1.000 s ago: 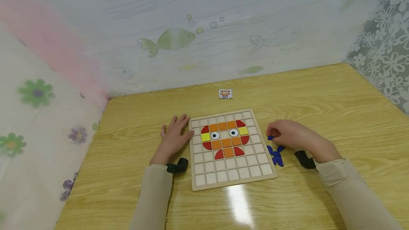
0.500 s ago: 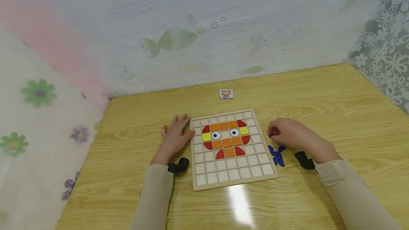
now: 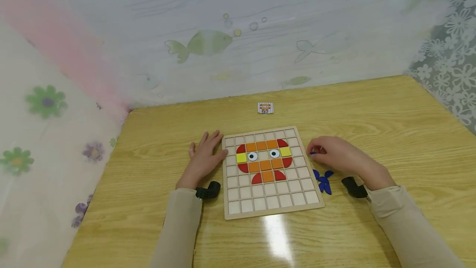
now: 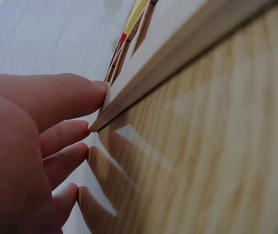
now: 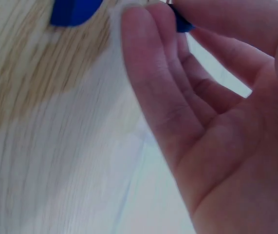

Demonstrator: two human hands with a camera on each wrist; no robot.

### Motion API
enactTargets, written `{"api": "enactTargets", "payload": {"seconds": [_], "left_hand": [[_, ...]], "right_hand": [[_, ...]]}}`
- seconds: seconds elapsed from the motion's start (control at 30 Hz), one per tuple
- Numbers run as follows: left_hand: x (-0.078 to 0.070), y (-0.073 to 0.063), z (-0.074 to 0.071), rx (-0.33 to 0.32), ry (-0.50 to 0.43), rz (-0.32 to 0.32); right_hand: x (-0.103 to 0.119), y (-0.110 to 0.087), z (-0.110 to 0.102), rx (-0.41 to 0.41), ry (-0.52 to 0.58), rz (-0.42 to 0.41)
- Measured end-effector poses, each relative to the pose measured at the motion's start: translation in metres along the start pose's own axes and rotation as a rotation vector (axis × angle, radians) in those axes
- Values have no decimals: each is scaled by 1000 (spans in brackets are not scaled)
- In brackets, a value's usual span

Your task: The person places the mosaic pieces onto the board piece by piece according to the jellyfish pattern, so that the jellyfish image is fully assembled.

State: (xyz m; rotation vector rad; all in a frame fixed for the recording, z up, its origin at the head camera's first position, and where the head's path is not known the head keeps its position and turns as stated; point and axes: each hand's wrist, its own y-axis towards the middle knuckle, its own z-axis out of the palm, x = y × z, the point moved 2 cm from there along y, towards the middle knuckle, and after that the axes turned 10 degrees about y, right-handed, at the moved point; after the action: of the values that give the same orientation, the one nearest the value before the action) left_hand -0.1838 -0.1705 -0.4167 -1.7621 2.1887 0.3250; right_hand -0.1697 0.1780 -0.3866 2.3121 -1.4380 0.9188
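A wooden grid board lies on the table, bearing orange and yellow squares, red quarter-round pieces and two eye discs set as a face. My left hand rests at the board's left edge with fingers spread; in the left wrist view the thumb touches the rim. Just off the board's right edge, my right hand pinches a small blue piece between thumb and fingers, mostly hidden by them. Several blue pieces with curved edges lie loosely together below that hand.
A small picture card showing a similar face on a grid lies beyond the board. The wooden table meets a painted wall at the back. A black wrist device sits under the right wrist.
My right hand has lifted the pinched blue piece away from the other blue pieces and shifted slightly toward the board. The left hand stays at the board's edge.
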Motion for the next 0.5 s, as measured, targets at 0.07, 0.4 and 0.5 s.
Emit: {"api": "enactTargets", "payload": {"seconds": [0.07, 0.4, 0.5], "left_hand": [[0, 1, 0, -4, 1, 2], [0, 0, 1, -3, 2, -4], [1, 0, 0, -4, 9, -12]], "right_hand": [[3, 3, 1, -15, -1, -3], [39, 28, 12, 21, 45, -99], [47, 36, 15, 47, 75, -118]]}}
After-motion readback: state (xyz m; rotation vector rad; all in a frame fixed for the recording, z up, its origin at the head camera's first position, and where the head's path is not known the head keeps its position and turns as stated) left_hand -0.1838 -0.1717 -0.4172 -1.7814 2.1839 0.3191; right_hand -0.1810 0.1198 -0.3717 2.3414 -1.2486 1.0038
